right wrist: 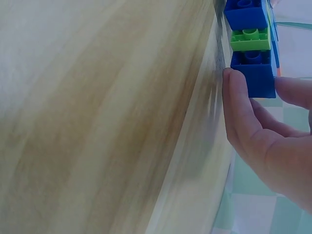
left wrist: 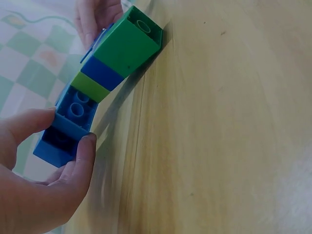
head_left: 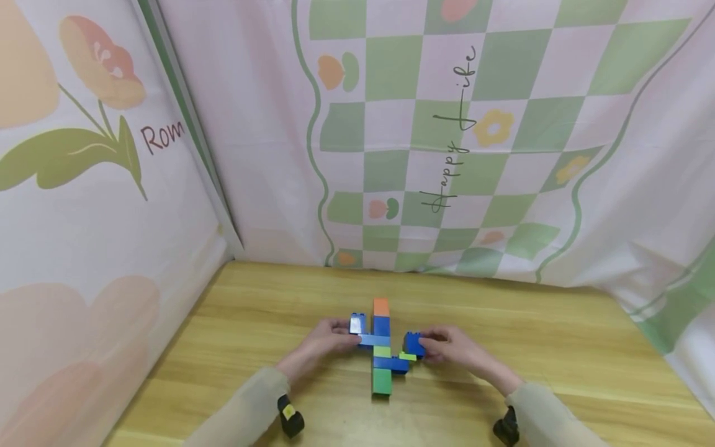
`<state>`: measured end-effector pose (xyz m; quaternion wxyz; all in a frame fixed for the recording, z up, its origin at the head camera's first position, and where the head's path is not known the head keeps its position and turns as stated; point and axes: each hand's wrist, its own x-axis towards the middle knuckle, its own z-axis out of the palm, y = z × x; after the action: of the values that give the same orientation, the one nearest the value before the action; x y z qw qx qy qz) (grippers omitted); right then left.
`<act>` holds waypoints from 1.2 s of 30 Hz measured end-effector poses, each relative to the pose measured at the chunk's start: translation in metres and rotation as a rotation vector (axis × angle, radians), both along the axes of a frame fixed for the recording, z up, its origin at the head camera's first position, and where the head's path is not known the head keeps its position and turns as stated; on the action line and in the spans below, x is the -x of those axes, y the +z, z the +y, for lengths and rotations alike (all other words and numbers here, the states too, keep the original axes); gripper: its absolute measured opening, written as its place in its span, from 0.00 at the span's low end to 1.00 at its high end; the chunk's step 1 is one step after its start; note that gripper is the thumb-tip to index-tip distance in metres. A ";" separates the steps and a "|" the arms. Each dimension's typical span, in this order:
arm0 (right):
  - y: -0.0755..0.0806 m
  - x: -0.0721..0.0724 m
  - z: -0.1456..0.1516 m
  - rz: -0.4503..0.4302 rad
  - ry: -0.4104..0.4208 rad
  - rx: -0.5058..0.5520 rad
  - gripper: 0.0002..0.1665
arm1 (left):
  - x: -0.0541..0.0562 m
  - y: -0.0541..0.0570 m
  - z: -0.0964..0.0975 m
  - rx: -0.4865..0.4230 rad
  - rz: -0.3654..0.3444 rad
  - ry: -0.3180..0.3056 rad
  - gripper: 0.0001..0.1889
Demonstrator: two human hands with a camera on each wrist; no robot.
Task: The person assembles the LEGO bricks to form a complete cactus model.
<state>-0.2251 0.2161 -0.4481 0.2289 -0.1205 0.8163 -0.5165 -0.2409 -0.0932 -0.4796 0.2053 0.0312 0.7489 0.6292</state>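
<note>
A figure of joined toy building bricks (head_left: 382, 326) is between the two hands over the wooden table. Its column runs from an orange brick (head_left: 381, 307) through blue and lime bricks to a green brick (head_left: 382, 381). My left hand (head_left: 325, 338) pinches the light-blue side arm (left wrist: 73, 127) between thumb and fingers; a blue brick (head_left: 357, 323) sits at that arm's end. On the other side, my right hand (head_left: 454, 347) grips a dark-blue brick (right wrist: 254, 78), which joins a thin lime brick (right wrist: 250, 40). Whether the figure touches the table cannot be told.
The wood-grain table (head_left: 223, 372) spreads around both hands. A checkered, printed curtain (head_left: 447, 155) hangs along the back edge, and a flower-printed cloth (head_left: 100, 236) covers the left side. Each wrist wears a black strap (head_left: 290, 417).
</note>
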 end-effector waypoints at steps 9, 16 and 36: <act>-0.003 -0.001 -0.001 -0.035 -0.003 0.027 0.30 | 0.000 -0.003 0.001 -0.009 -0.026 0.002 0.37; -0.002 -0.002 -0.002 -0.032 -0.012 0.018 0.30 | 0.000 -0.005 0.003 -0.024 -0.021 0.008 0.36; -0.003 -0.003 -0.004 -0.026 -0.022 0.000 0.27 | 0.000 -0.006 0.003 -0.007 -0.037 -0.006 0.35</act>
<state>-0.2220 0.2123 -0.4510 0.2341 -0.1048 0.8145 -0.5204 -0.2412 -0.0900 -0.4853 0.2212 0.0225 0.7428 0.6316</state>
